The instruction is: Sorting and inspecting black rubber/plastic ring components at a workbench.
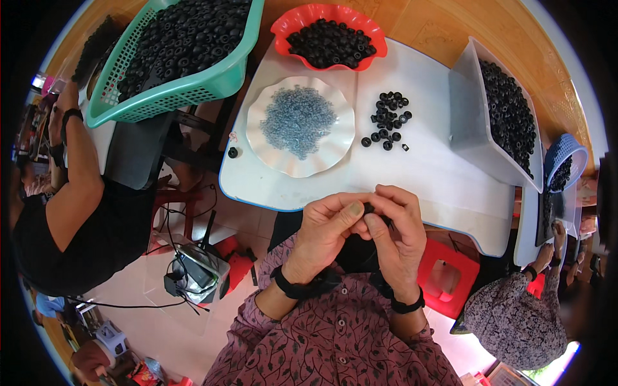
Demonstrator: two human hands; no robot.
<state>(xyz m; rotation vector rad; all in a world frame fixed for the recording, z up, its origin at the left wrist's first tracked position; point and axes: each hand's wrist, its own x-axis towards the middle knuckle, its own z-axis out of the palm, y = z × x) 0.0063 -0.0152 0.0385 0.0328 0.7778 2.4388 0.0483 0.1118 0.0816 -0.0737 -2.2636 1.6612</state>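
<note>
My left hand and my right hand meet in front of my chest, just short of the white table's near edge. Pinched between the fingertips of both is a small black part, mostly covered by the fingers. Beyond my hands, a loose group of small black rings lies on the white table. To their left stands a white wavy-rimmed plate heaped with tiny clear bluish pieces. A red scalloped bowl of black parts sits at the back.
A green basket full of black rings is at the far left; a grey bin of them stands right. A single black ring lies near the left edge. People sit on both sides. A red stool is below the table.
</note>
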